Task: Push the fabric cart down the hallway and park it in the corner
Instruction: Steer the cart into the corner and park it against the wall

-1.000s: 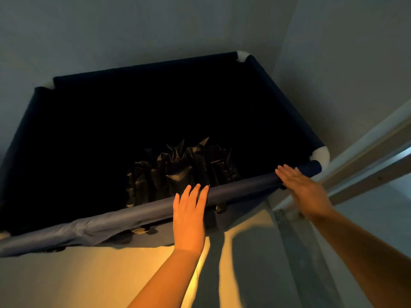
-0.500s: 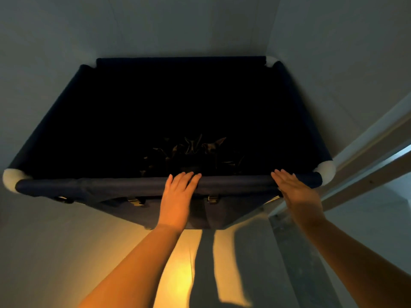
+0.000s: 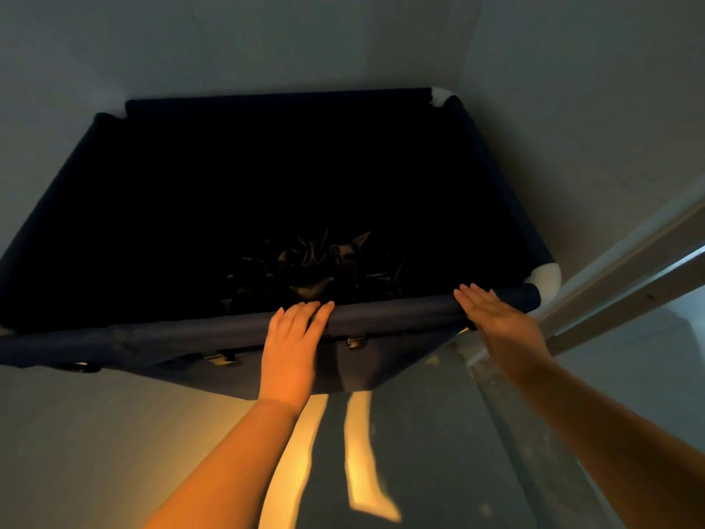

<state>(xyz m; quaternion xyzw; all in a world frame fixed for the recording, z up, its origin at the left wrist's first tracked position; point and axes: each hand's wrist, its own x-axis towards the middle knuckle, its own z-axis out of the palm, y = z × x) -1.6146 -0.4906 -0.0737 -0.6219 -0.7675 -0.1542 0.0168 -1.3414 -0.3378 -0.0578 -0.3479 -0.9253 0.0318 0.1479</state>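
Note:
The dark blue fabric cart (image 3: 400, 313) with white corner joints fills the middle of the view, its far right corner close to where two pale walls meet. Crumpled dark cloth (image 3: 320, 261) lies deep inside it. My left hand (image 3: 292, 345) rests flat on the near rim near its middle, fingers together and extended over the bar. At the rim's right end, just short of the white joint, my right hand (image 3: 496, 318) lies palm down with straight fingers. Neither hand is curled around the bar.
A pale wall (image 3: 267, 43) runs behind the cart and another wall (image 3: 591, 108) along its right side. A white door frame (image 3: 625, 276) slants at the right. Warm light patches fall on the floor (image 3: 358, 471) between my arms.
The cart has swung and moved further away toward the wall corner, its near rim tilting down to the left. Both hands stayed flat on the rim and travelled with it.

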